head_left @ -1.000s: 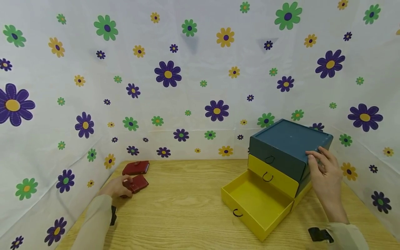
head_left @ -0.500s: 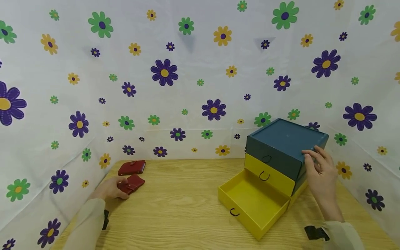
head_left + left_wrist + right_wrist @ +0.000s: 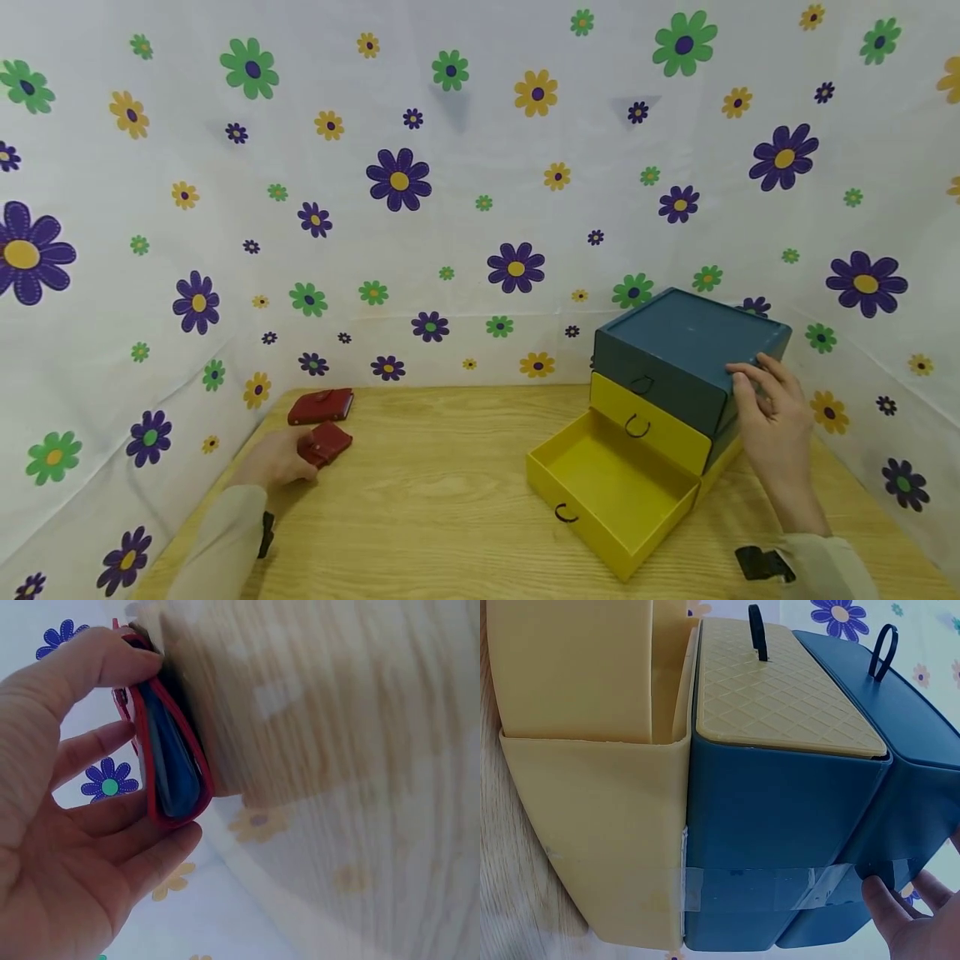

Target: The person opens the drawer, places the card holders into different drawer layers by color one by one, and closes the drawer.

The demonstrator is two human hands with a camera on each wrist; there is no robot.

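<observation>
On the left side of the table, my left hand point(image 3: 276, 460) pinches a small red card holder point(image 3: 327, 444). The left wrist view shows the thumb on one side of the card holder point(image 3: 174, 754) and fingers around its lower end, with clear sleeves inside. At the right, my right hand point(image 3: 778, 421) rests at the top right edge of a stacked drawer unit point(image 3: 697, 329), fingertips on the blue top. In the right wrist view, its thumb touches the blue side near a strip of clear tape. The bottom yellow drawer point(image 3: 581, 529) is pulled out with nothing inside.
A second red snap-closed wallet point(image 3: 321, 407) lies just behind the held card holder. Above the pulled-out drawer are a closed yellow drawer point(image 3: 648, 417) and a closed blue one, each with a black loop handle. Flower-printed cloth point(image 3: 465, 225) surrounds the wooden table point(image 3: 420, 500).
The head view shifts slightly. My left hand stays at the card holder with a small shift of its fingers. The right hand and the drawers keep their places.
</observation>
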